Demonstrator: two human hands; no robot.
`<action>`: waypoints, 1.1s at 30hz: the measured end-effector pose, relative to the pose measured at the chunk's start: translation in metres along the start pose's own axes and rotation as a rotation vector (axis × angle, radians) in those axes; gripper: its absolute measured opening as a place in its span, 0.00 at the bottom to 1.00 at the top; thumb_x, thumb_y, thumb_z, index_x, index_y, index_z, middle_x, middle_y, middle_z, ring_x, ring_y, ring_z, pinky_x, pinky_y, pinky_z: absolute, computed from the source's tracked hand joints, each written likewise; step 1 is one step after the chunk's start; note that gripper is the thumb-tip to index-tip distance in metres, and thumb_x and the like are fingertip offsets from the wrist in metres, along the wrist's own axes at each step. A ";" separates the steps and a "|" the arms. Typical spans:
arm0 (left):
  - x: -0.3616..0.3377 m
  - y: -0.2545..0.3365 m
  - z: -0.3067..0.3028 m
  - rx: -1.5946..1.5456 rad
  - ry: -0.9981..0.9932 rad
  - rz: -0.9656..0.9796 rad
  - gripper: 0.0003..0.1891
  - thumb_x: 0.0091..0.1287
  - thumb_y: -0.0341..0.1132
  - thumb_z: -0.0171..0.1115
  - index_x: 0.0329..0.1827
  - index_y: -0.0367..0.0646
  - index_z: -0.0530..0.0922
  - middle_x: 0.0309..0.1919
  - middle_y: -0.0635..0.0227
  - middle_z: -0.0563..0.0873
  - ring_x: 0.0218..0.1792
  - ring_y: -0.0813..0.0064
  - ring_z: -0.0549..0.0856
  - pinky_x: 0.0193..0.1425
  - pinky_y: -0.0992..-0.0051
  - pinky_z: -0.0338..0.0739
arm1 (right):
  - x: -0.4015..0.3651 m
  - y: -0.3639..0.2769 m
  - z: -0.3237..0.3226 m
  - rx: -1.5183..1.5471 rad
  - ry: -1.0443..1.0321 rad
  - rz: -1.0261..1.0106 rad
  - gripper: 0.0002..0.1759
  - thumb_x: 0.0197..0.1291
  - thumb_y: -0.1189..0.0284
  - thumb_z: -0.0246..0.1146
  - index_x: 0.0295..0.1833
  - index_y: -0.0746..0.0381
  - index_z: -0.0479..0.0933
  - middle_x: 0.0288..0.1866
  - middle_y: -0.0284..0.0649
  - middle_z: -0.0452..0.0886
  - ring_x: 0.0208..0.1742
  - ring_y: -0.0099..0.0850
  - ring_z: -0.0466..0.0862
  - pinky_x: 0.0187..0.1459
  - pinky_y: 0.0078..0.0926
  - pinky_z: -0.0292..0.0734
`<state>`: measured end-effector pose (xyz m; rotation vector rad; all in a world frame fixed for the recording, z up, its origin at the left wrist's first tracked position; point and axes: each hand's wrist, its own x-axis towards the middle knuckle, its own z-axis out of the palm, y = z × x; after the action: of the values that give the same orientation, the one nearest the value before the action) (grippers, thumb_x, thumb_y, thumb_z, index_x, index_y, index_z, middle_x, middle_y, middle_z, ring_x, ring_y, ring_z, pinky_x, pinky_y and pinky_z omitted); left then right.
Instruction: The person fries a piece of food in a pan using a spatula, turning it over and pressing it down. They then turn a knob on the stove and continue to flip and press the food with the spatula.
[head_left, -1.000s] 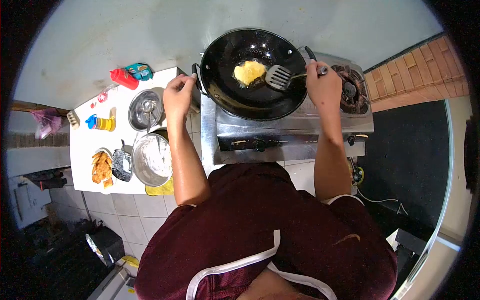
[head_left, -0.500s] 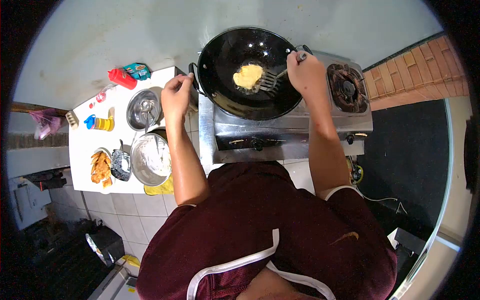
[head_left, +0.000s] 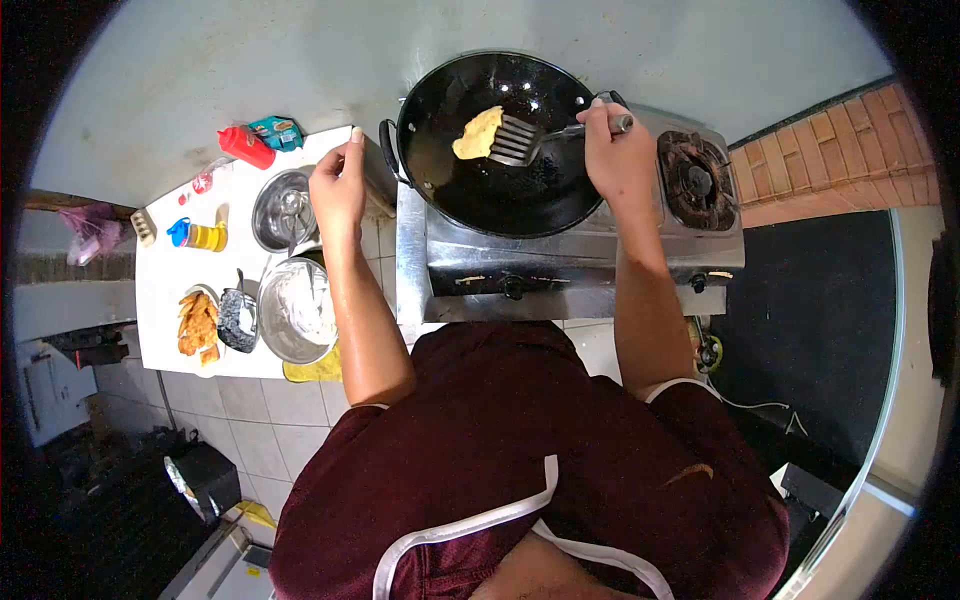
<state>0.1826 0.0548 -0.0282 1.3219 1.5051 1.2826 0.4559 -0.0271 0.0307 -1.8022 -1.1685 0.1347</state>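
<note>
My right hand (head_left: pixel 618 160) is closed around the handle of a slotted spatula (head_left: pixel 517 141) above the wok. A yellow battered piece of food (head_left: pixel 479 135) rests tilted against the spatula's head, over the oil. The black wok (head_left: pixel 500 205) sits on the stove, with a loop handle on each side. My left hand (head_left: pixel 338 190) is raised beside the wok's left handle (head_left: pixel 388 150), apart from it. It holds nothing; its thumb points up away from loosely curled fingers.
On the white table (head_left: pixel 190 280) at left are a metal bowl (head_left: pixel 265 215), a larger bowl with white batter (head_left: pixel 285 335), a black tray of white powder (head_left: pixel 230 330), fried pieces (head_left: pixel 198 320) and a red squeeze bottle (head_left: pixel 246 147). A second burner (head_left: pixel 697 180) lies right.
My left hand has come off the wok's handle and moved left. With the spatula, my right hand has raised and tilted the food piece, shifting it slightly up and left.
</note>
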 end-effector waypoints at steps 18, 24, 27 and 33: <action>-0.006 0.013 -0.015 -0.046 0.037 -0.046 0.21 0.65 0.47 0.62 0.41 0.33 0.82 0.33 0.66 0.85 0.36 0.81 0.78 0.46 0.79 0.71 | -0.001 0.017 0.021 0.143 -0.001 0.054 0.16 0.63 0.62 0.56 0.33 0.63 0.80 0.24 0.45 0.82 0.28 0.38 0.83 0.32 0.30 0.74; -0.004 0.009 -0.011 -0.002 0.026 -0.029 0.21 0.64 0.48 0.63 0.41 0.34 0.82 0.31 0.67 0.84 0.35 0.82 0.77 0.44 0.79 0.71 | -0.007 0.027 0.006 -0.033 -0.014 0.081 0.18 0.63 0.60 0.55 0.32 0.63 0.80 0.25 0.46 0.81 0.29 0.43 0.82 0.32 0.33 0.73; -0.004 0.008 -0.007 -0.007 0.004 -0.027 0.20 0.64 0.47 0.63 0.39 0.34 0.82 0.29 0.70 0.83 0.33 0.83 0.75 0.41 0.81 0.70 | -0.011 0.030 0.008 0.007 -0.030 0.105 0.19 0.63 0.60 0.55 0.32 0.64 0.80 0.24 0.47 0.81 0.28 0.44 0.82 0.32 0.36 0.73; -0.003 0.005 0.001 -0.045 -0.044 -0.023 0.19 0.64 0.46 0.63 0.36 0.34 0.82 0.27 0.72 0.81 0.31 0.84 0.73 0.37 0.82 0.68 | -0.011 0.027 -0.002 -0.012 -0.036 0.052 0.19 0.63 0.59 0.55 0.32 0.63 0.79 0.23 0.48 0.80 0.28 0.46 0.81 0.31 0.37 0.72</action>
<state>0.1858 0.0523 -0.0237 1.2924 1.4491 1.2571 0.4684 -0.0390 0.0072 -1.8488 -1.1499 0.1910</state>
